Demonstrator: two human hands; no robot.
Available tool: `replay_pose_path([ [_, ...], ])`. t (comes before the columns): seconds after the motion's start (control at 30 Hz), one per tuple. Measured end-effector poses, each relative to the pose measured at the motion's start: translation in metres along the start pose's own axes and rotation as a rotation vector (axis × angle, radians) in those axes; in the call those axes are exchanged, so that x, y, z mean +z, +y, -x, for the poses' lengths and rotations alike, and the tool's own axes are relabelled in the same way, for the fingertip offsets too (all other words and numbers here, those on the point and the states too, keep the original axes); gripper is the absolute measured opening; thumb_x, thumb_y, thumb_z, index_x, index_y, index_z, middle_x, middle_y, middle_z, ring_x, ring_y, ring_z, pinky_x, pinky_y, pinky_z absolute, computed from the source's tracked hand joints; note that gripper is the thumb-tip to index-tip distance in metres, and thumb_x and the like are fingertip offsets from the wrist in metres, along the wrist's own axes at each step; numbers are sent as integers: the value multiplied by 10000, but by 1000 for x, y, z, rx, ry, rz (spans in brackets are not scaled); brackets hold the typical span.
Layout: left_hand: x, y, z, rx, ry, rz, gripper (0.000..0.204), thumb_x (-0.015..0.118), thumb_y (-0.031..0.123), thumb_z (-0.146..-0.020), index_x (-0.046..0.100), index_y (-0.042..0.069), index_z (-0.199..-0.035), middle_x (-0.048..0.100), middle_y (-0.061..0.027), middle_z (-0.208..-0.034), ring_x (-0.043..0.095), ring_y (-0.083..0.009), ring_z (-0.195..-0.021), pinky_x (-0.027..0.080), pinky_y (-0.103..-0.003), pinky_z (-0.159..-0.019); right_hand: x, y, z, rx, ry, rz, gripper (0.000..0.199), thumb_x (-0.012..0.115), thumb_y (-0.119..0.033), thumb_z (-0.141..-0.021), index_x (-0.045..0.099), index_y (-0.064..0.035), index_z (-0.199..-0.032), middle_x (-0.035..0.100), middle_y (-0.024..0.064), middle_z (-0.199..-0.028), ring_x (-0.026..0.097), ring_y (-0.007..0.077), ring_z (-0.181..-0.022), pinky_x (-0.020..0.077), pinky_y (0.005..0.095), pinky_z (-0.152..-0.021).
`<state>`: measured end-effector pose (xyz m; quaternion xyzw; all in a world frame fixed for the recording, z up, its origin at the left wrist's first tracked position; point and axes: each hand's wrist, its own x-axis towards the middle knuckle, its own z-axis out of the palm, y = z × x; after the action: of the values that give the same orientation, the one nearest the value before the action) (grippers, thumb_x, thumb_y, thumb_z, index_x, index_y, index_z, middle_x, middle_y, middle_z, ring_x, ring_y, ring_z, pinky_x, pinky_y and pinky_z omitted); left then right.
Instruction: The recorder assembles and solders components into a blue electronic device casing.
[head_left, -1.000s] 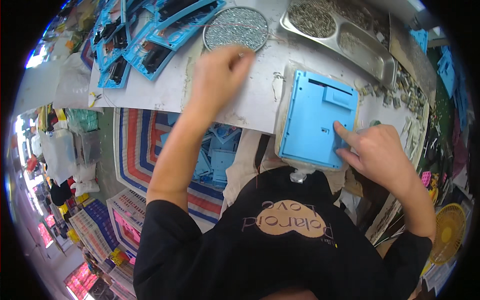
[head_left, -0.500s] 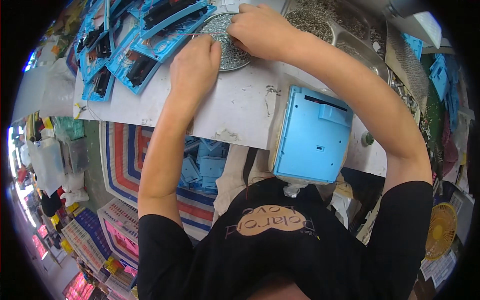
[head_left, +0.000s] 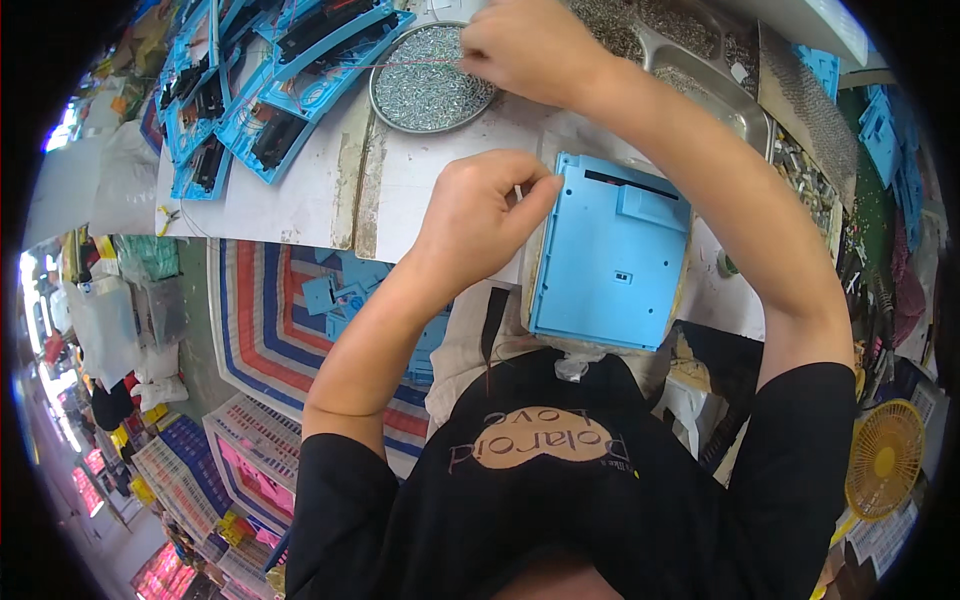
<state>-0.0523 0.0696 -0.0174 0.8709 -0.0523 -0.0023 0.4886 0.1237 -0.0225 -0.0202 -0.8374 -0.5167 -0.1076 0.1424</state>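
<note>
My left hand (head_left: 485, 215) is closed in a pinch at the upper left corner of a flat blue plastic housing (head_left: 600, 270); whatever lies between thumb and fingertip is too small to make out. The housing rests near the table's front edge and has a dark slot, a raised block and small holes. Farther off, my right hand (head_left: 530, 45) is closed at the right rim of a round metal plate (head_left: 375, 95) of small silvery screws (head_left: 430, 85). A thin red wire (head_left: 425, 63) runs across the plate into its fingers.
Several blue housings with black parts and wires (head_left: 285, 120) are piled at the far left. A compartmented metal tray (head_left: 735, 100) of small parts stands at the far right. Below the table, more blue pieces (head_left: 345, 300) lie on a striped sheet (head_left: 262, 330). A yellow fan (head_left: 885, 460) is at the right.
My left hand has come away from the screw plate, moving right and nearer to the blue housing's corner. My right hand stays by the plate, with the wire still stretched to it.
</note>
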Motion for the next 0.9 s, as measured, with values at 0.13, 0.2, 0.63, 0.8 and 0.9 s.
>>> replay_pose_path([
  [0.13,9,-2,-7,227,44,-231,134,684,103,-917,649,-7,-849,614,-116,-747,606,-246,-620,481,-348,-571,-61,2,80,196,151,-385,163,755,-189,-864,718,-30,-856,664,53,-821,595,215,-831,467,333,-721],
  [0.2,12,2,-8,302,30,-328,138,677,109,-911,624,6,-837,603,-128,-767,604,-308,-628,486,-384,-573,-84,9,136,289,69,-341,168,738,-137,-888,684,15,-843,619,55,-780,540,195,-758,429,315,-689],
  [0.63,9,2,-12,293,-38,-304,117,677,112,-907,605,24,-877,594,-132,-791,600,-339,-675,488,-414,-612,-79,3,204,308,71,-285,110,748,-130,-854,704,-29,-845,635,76,-788,574,255,-822,471,349,-714],
  [0.8,6,2,-12,326,-73,-349,146,680,144,-922,618,15,-892,615,-134,-799,607,-332,-679,492,-401,-618,-88,21,190,251,-19,-391,121,746,-133,-859,707,-20,-881,649,73,-814,585,218,-794,475,347,-702],
  [0.9,-10,-9,-20,189,-146,-248,172,703,176,-912,659,11,-926,656,-141,-826,643,-326,-727,506,-395,-642,-95,30,152,246,85,-380,116,733,-112,-868,721,-9,-919,670,51,-843,608,164,-783,485,308,-711],
])
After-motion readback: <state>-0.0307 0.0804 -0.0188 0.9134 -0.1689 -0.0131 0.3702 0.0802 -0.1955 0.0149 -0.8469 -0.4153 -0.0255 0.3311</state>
